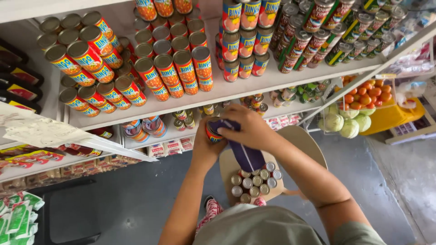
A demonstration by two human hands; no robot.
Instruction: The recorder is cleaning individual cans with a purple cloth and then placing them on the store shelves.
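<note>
My left hand [205,146] grips an orange-labelled can [212,131] from below, just in front of the white shelf [254,86]. My right hand [247,128] presses a dark purple cloth [245,152] over the top of that can, and the cloth hangs down toward my body. Under my hands a round wooden stool [305,141] carries several more cans [254,182] standing upright with silver lids.
The white shelf holds stacked rows of orange-labelled cans [177,68] and green-and-red cans [327,31] to the right. Lower shelves carry small tins and packets. Crates of tomatoes [369,94] and cabbages [345,123] stand at right. Grey floor lies below.
</note>
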